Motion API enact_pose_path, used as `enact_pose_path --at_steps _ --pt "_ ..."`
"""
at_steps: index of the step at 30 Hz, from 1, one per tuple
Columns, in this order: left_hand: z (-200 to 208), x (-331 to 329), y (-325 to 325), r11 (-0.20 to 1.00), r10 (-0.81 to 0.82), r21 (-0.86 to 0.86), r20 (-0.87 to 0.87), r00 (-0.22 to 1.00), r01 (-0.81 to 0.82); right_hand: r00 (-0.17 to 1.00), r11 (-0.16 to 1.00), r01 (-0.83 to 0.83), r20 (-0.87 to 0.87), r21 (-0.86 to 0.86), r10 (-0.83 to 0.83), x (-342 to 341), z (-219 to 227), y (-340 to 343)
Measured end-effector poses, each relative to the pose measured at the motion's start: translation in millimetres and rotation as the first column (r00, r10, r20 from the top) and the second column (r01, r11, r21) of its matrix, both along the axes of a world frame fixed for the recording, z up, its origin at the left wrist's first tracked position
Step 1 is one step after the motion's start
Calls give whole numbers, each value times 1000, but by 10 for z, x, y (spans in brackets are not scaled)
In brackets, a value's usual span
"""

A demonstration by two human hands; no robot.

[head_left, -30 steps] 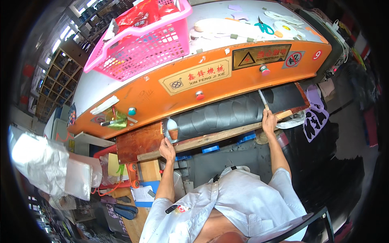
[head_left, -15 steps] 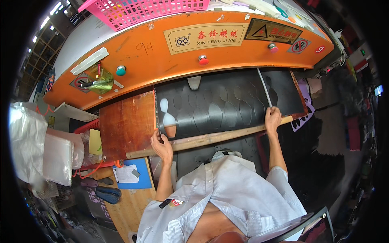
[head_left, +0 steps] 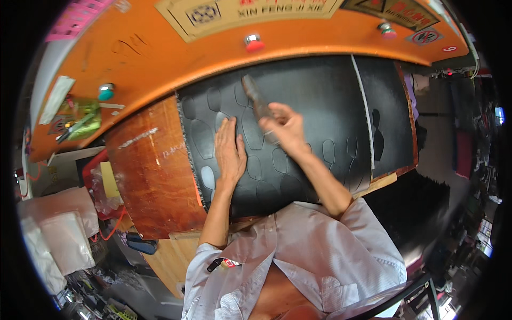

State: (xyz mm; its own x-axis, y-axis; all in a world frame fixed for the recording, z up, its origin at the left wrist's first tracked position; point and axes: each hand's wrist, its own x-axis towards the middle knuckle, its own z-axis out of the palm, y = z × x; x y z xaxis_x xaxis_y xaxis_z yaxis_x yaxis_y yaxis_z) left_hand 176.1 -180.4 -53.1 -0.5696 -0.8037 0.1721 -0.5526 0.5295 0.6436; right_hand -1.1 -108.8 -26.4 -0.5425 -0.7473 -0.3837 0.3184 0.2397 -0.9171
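A black sheet (head_left: 320, 85) marked with rows of sole-shaped outlines covers the work surface. My left hand (head_left: 230, 157) lies flat on its left part, fingers stretched out and pointing away from me. A pale bluish sole-shaped patch (head_left: 207, 177) shows beside my left wrist. My right hand (head_left: 287, 129) is closed around a long, narrow brownish tool (head_left: 255, 96), possibly a cutting die, smeared by motion. It is over the outlines, right of my left hand; I cannot tell whether it touches the sheet. A whitish strip (head_left: 362, 96) runs along the sheet's right edge.
Beyond the sheet spans an orange machine beam (head_left: 298, 40) with a red button (head_left: 254, 42) and a green button (head_left: 106, 91). A reddish-brown board (head_left: 154, 176) extends left. A wooden bar (head_left: 384, 183) shows at the near right. Plastic bags (head_left: 64, 234) hang at left.
My left hand has moved from the sheet's near corner onto its surface. My right hand has left the whitish strip and taken hold of the brownish tool. The sheet lies closer to me.
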Motion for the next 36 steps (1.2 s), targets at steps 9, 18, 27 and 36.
enact_pose_path --at_steps 9,18,27,36 --pt "58 176 114 991 126 -22 -178 976 -132 364 996 46 -930 74 52 -113 -75 130" --pt "-81 895 1295 965 220 -87 -240 946 -247 492 1000 -31 -870 -1 15 -730 -172 -33" --pt "-509 433 689 893 385 -174 -184 904 -415 369 676 415 -566 -610 -737 -2414 895 207" --pt "-319 -21 -24 861 490 -77 -139 860 -503 546 889 247 -703 -385 -456 -2844 775 662"
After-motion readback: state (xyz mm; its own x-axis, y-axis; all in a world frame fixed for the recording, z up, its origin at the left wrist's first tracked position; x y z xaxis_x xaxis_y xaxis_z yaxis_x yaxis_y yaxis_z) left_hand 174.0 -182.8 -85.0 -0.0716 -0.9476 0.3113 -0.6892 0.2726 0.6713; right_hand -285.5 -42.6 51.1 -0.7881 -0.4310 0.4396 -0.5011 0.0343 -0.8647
